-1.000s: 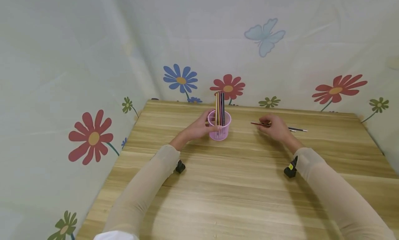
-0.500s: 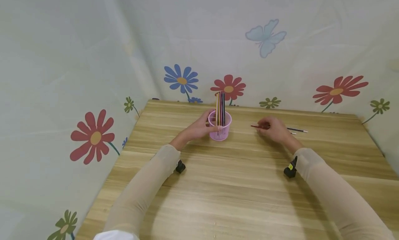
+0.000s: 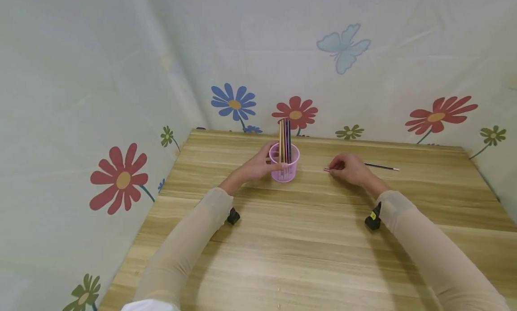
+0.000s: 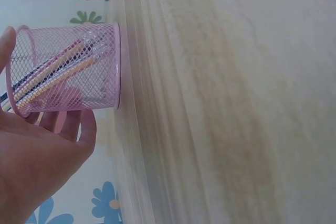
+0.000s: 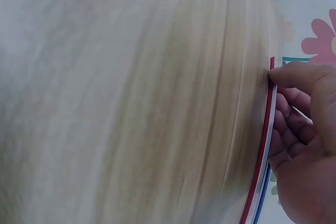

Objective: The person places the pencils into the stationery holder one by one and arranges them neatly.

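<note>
My left hand (image 3: 260, 165) grips the side of a pink mesh pencil cup (image 4: 68, 72) standing on the table, thumb at the front. Several pencils (image 3: 285, 140) in yellow, dark and red tones lean upright inside it. To the right, my right hand (image 3: 350, 168) is low over the tabletop. In the right wrist view its thumb and fingers pinch a red pencil (image 5: 264, 140) lying along the wood, with a silvery strip beside it. Most of that pencil is hidden by the hand in the head view. Behind this hand lies a dark pencil (image 3: 383, 167) with a pale end.
The wood-grain table (image 3: 278, 248) runs up to a pale curtain (image 3: 258, 41) printed with flowers and a butterfly. A small black wrist camera (image 3: 372, 217) sits under the right sleeve, another wrist camera (image 3: 233, 216) under the left.
My right hand has drawn the red pencil slightly toward me, so less of it shows past the fingertips. More of the dark pencil behind is visible. The left hand and cup stay put.
</note>
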`<state>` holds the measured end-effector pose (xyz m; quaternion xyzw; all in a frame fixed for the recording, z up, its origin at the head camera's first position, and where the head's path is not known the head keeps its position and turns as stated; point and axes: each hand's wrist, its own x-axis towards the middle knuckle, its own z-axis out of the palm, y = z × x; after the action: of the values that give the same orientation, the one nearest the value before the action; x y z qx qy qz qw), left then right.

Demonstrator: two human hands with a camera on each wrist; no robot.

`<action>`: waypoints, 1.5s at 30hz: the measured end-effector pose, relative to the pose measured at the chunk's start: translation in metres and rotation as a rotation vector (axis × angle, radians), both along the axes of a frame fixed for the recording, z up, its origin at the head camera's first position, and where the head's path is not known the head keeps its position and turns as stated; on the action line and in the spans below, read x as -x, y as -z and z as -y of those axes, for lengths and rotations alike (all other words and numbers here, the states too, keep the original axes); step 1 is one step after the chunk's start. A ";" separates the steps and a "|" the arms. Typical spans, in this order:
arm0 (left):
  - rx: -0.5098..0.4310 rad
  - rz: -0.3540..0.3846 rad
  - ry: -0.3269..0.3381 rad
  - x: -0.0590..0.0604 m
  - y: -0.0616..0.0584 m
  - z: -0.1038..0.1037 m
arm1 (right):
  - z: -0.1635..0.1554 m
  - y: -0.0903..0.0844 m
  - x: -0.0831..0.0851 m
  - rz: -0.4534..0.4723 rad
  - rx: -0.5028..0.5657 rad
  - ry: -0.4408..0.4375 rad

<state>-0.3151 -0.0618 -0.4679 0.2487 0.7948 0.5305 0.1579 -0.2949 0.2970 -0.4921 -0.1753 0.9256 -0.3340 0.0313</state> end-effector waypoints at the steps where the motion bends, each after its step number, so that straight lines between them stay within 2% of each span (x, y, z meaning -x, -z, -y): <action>1: -0.002 0.001 0.001 0.000 0.000 0.000 | 0.001 0.000 0.000 0.009 -0.007 0.001; 15: -0.010 -0.009 -0.001 0.002 0.004 0.002 | 0.008 -0.005 0.003 0.076 -0.041 -0.017; 32: -0.013 -0.009 0.003 0.000 0.002 0.000 | 0.003 -0.015 0.004 0.062 -0.096 -0.053; 38: -0.018 -0.010 0.008 0.001 0.002 -0.001 | -0.003 -0.035 0.003 0.100 -0.010 -0.083; 42: -0.017 -0.015 0.012 0.001 0.002 -0.001 | -0.001 -0.057 0.001 0.052 0.048 -0.102; 45: -0.021 -0.019 0.014 0.001 0.001 -0.001 | 0.002 -0.078 -0.001 0.008 0.066 -0.084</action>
<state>-0.3162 -0.0607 -0.4688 0.2611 0.7888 0.5355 0.1515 -0.2938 0.2949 -0.4143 -0.2134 0.9057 -0.3636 0.0433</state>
